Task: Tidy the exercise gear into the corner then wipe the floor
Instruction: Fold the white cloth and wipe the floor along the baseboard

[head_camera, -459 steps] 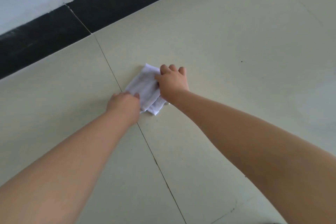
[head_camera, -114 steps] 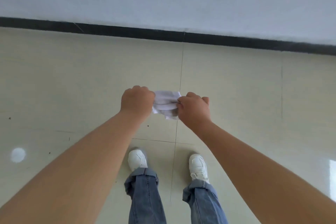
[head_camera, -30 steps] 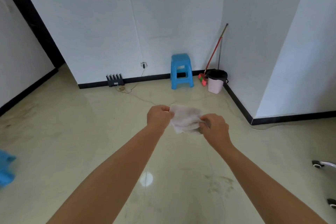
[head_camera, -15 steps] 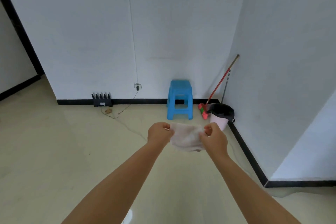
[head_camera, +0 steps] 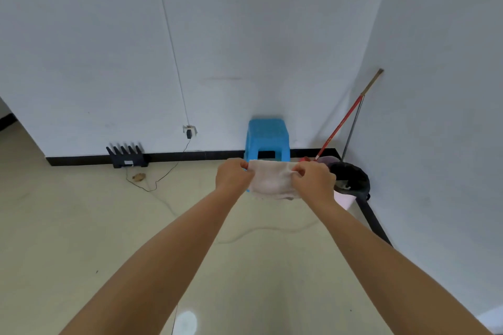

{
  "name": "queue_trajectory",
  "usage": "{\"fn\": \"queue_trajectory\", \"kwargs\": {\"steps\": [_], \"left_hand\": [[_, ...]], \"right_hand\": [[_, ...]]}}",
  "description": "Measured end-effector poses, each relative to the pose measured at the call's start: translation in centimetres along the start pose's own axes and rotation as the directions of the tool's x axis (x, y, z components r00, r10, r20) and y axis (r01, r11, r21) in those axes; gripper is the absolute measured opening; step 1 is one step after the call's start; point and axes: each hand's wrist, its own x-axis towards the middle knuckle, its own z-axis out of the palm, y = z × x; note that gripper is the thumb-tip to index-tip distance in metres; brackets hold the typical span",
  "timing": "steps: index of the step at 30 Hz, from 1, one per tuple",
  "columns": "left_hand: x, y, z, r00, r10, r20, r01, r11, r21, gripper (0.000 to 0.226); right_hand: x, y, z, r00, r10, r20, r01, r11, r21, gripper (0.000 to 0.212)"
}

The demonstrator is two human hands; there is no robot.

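A white cloth (head_camera: 270, 179) hangs stretched between both hands at arm's length, above the floor. My left hand (head_camera: 233, 178) pinches its left upper edge, and my right hand (head_camera: 313, 182) pinches its right upper edge. The cloth is spread flat and covers the lower part of a blue stool behind it. No exercise gear shows in this view.
A blue plastic stool (head_camera: 266, 139) stands against the white wall. In the corner to its right are a pink bin with a black liner (head_camera: 349, 185) and a red-handled broom (head_camera: 345, 122). A black router (head_camera: 126, 156) and a loose cable (head_camera: 163, 174) lie by the skirting. Cream floor tiles (head_camera: 81, 226) spread left.
I stood up from wiping the floor and turned to the room's corner. Over the last second the view has closed in on the stool, and both hands have pulled the cloth out flatter.
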Motion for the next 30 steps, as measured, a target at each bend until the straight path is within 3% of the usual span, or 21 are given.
{"fn": "queue_trajectory", "kwargs": {"steps": [5,15,19,23,28,30], "left_hand": [[13.8,2.8,2.4,0.998,-0.052,-0.021,0.053,0.996,0.069,0.035],[41.5,3.9,7.4,0.993,-0.114,0.016,0.110,0.980,0.169,0.041],[53.0,3.7,9.8,0.990,-0.119,0.070,0.104,0.976,0.190,0.039],[62.4,4.3,11.7,0.987,-0.130,0.092,0.114,0.979,0.166,0.019],[72.6,3.6,15.3,0.967,-0.223,0.125,0.195,0.959,0.206,0.040],[76.3,3.4,17.1,0.954,-0.262,0.145,0.227,0.949,0.221,0.030]], "right_hand": [[14.3,1.4,3.3,0.997,-0.079,-0.004,0.079,0.996,-0.046,0.028],[40.2,2.3,14.0,0.994,-0.071,0.087,0.069,0.997,0.027,0.026],[50.7,2.1,18.8,0.990,-0.032,0.139,0.033,0.999,-0.007,0.028],[59.4,2.5,23.0,0.994,-0.037,0.105,0.034,0.999,0.031,0.019],[69.4,4.5,27.5,0.965,0.005,0.262,-0.010,1.000,0.018,0.026],[73.1,5.8,29.9,0.942,-0.007,0.336,-0.001,1.000,0.021,0.028]]}}
